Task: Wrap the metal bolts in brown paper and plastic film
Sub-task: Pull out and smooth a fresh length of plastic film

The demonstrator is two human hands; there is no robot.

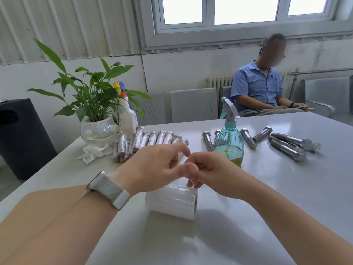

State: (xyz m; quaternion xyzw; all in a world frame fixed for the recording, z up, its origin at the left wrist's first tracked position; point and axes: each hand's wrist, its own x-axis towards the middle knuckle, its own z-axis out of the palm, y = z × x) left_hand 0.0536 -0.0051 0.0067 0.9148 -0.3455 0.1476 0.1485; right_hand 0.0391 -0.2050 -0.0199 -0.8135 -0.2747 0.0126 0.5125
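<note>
The left hand (152, 165) and right hand (208, 172) meet above the middle of the tabletop (248, 217), fingertips touching. The right hand's fingers are curled in, and its fingertips seem to pinch something thin and clear at the top edge of the roll of plastic film (172, 201); what exactly they grip is too faint to tell. The left hand's fingers are loosely bent, index finger reaching forward over the right knuckles, thumb against the right hand; it holds nothing that can be made out. A watch with a pale woven band (108, 188) sits on the left wrist.

The roll of plastic film lies on its side directly below the two hands, its end facing right, resting on the tabletop.

Just beyond the left hand lies a row of wrapped bolts (150, 140), side by side and partly stacked at the left end, their film glinting silver. Beyond the right hand stands a teal spray bottle (228, 144), upright. Around and to the right of it lie the bare metal bolts (288, 148), scattered, some touching each other, well apart from the hands.

At the far left corner stands a potted plant (93, 104) in a glass bowl, a white flower (91, 153) lying at its foot and a white bottle (128, 117) just beside it. Past the tabletop a person in a blue shirt (257, 88) sits below a window (244, 12).
</note>
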